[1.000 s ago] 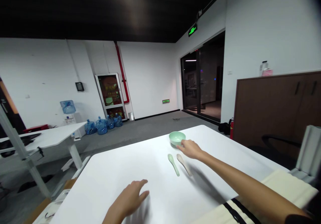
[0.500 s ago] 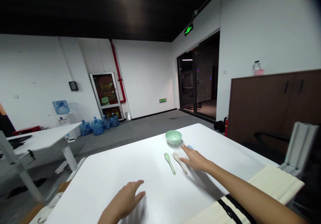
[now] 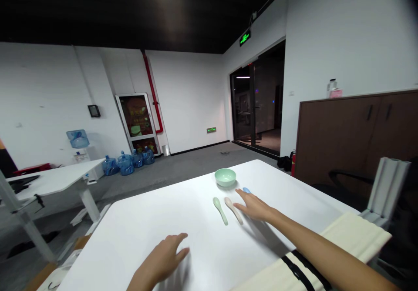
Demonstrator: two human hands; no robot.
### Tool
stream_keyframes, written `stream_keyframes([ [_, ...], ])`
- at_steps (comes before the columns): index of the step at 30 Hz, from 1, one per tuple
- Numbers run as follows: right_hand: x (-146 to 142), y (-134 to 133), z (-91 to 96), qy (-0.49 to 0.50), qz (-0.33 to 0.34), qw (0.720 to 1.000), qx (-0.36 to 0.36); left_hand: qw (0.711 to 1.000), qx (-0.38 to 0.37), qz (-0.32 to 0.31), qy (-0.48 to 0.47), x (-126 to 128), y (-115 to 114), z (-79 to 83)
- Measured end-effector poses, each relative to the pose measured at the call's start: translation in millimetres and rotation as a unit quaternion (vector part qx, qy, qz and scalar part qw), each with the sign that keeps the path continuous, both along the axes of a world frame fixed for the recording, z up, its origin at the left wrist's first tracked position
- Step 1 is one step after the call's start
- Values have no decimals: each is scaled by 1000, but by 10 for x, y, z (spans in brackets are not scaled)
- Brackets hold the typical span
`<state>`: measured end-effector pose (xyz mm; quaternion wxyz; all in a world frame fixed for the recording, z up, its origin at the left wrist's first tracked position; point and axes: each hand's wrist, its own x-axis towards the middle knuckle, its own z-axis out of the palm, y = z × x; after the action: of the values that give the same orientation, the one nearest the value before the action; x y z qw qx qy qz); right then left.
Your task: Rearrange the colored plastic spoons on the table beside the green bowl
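A pale green bowl [image 3: 225,177] stands near the far edge of the white table [image 3: 156,221]. In front of it lie a green spoon [image 3: 220,210] and a beige spoon [image 3: 233,209], side by side. My right hand [image 3: 254,205] rests flat beside the beige spoon, fingers stretched out and lying over a blue spoon [image 3: 247,190] whose tip shows past the fingertips. My left hand [image 3: 165,256] lies flat on the table near me, fingers apart, holding nothing.
A cream cloth with a black stripe [image 3: 326,256] lies at the table's right front. A brown cabinet [image 3: 355,130] and a chair [image 3: 388,186] stand to the right. Another white desk [image 3: 52,180] and blue water jugs [image 3: 126,162] are at the left.
My right hand has drawn back from the bowl's rim to rest by the spoons, over the blue spoon. The left hand has stayed put. The view shifted slightly.
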<state>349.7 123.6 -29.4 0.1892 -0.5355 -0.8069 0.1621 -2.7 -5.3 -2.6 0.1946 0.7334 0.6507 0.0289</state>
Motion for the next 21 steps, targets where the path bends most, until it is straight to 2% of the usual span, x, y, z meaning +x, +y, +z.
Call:
stream_keyframes([
  [21,35,62,-92,0,-4,1000,-3,1000,-2,-5,9,-6,-3,1],
])
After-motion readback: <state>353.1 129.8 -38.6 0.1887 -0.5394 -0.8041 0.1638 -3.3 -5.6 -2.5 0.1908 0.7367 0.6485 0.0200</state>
